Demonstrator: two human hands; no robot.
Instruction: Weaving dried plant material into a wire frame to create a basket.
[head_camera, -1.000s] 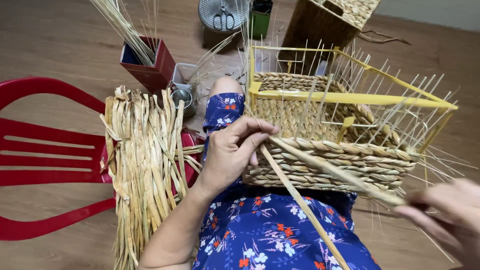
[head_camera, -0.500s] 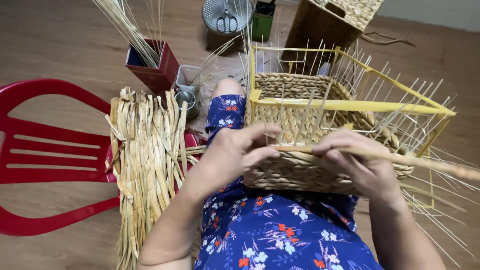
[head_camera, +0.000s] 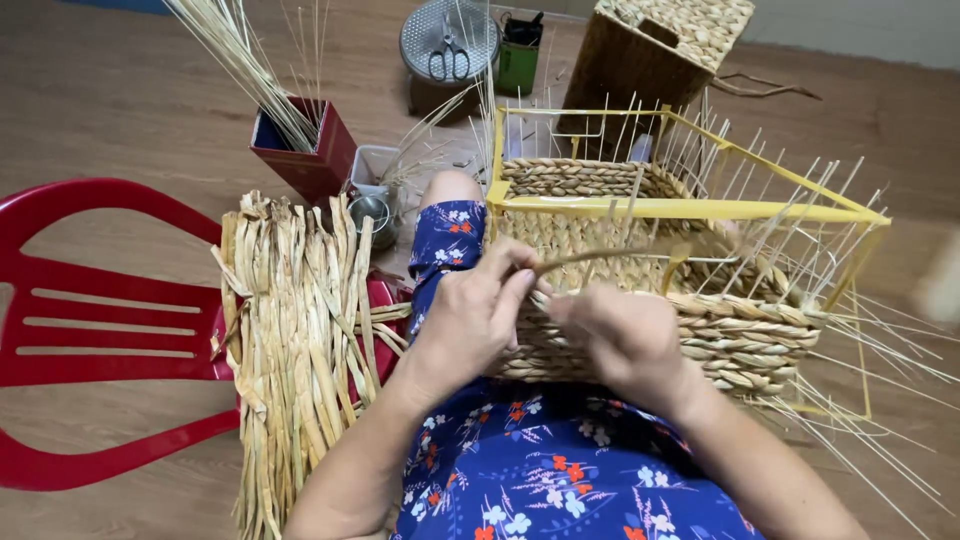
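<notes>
A half-woven straw basket (head_camera: 745, 335) on a yellow wire frame (head_camera: 690, 208) rests on my lap, thin upright stakes sticking out of it. My left hand (head_camera: 475, 315) pinches a long flat straw strand (head_camera: 610, 256) against the basket's near wall. My right hand (head_camera: 625, 340) is closed beside it on the same strand, fingers against the weave. The strand runs up and to the right across the basket's mouth.
A bundle of dried straw strands (head_camera: 295, 340) lies on a red plastic chair (head_camera: 95, 330) at my left. A red box of thin reeds (head_camera: 300, 150), a small grey tub (head_camera: 372, 170), a round metal lid with scissors (head_camera: 448, 40) and a finished woven basket (head_camera: 660, 40) stand beyond.
My right hand came in from the far right along the strand to the basket's near wall, beside my left hand. The strand now lies across the basket's mouth.
</notes>
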